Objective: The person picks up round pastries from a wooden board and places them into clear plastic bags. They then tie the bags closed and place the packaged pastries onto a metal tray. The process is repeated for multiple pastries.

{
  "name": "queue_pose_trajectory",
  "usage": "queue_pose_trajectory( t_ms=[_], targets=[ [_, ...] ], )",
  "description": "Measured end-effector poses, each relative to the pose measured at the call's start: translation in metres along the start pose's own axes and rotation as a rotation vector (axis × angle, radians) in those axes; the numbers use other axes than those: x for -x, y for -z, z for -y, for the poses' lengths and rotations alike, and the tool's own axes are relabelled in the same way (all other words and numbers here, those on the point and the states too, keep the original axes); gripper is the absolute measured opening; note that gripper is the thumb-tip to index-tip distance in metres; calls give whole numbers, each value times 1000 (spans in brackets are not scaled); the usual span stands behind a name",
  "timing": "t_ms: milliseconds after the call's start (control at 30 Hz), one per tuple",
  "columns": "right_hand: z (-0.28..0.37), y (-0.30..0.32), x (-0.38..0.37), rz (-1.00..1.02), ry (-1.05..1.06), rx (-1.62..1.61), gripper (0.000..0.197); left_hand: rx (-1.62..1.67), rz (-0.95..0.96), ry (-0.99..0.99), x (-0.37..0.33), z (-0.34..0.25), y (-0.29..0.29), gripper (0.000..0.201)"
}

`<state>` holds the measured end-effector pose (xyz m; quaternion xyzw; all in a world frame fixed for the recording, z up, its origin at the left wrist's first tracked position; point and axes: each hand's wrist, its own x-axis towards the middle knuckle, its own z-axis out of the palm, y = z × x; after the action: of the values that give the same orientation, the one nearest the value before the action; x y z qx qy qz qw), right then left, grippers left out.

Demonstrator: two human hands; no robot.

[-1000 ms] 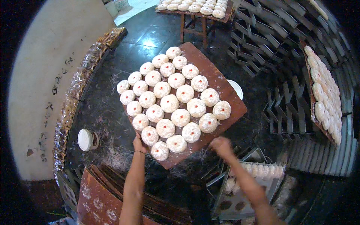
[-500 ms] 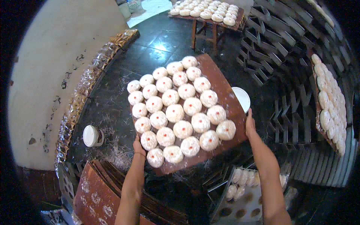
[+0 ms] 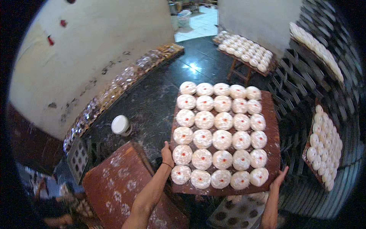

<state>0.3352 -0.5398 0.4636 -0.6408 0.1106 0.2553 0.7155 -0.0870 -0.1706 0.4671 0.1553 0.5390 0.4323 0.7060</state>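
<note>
I hold a reddish-brown wooden board [image 3: 271,133] up in front of me, its surface dusted with flour. Rows of round, pale dough buns [image 3: 222,138], most marked with a red dot, cover it apart from a strip along its right side. My left hand [image 3: 167,154] grips the board's left edge, thumb up and the other fingers mostly hidden. At the lower right corner, my right hand [image 3: 280,177] supports the edge from outside and beneath, its fingers partly hidden by the board.
Floury boards [image 3: 110,171] are stacked at lower left, near a white tub [image 3: 120,124]. Wrapped goods [image 3: 118,87] line the left wall. Metal racks [image 3: 301,72] stand right, with another bun board [image 3: 324,147]. A bun-laden table [image 3: 244,53] is behind; a hollowed tray [image 3: 232,215] below.
The board has turned from a slant to nearly square in view and shifted right and lower, with both hands still holding it. My view has swung left, so the surroundings appear further right.
</note>
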Motion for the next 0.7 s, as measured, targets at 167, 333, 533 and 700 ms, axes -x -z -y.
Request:
queue_pose_trajectory(
  t_ms=[167, 333, 533, 700],
  targets=[
    [33, 16, 84, 45, 18, 69, 79, -20, -45, -123, 60, 12, 58, 49],
    [51, 20, 53, -30, -93, 121, 75, 43, -138, -131, 89, 39, 41, 47],
    [1, 51, 19, 307, -264, 296, 80, 197, -361, -224, 225, 92, 185, 46],
    [-42, -2, 128, 686, -422, 275, 75, 357, -506, -207, 265, 100, 312, 40]
  ],
)
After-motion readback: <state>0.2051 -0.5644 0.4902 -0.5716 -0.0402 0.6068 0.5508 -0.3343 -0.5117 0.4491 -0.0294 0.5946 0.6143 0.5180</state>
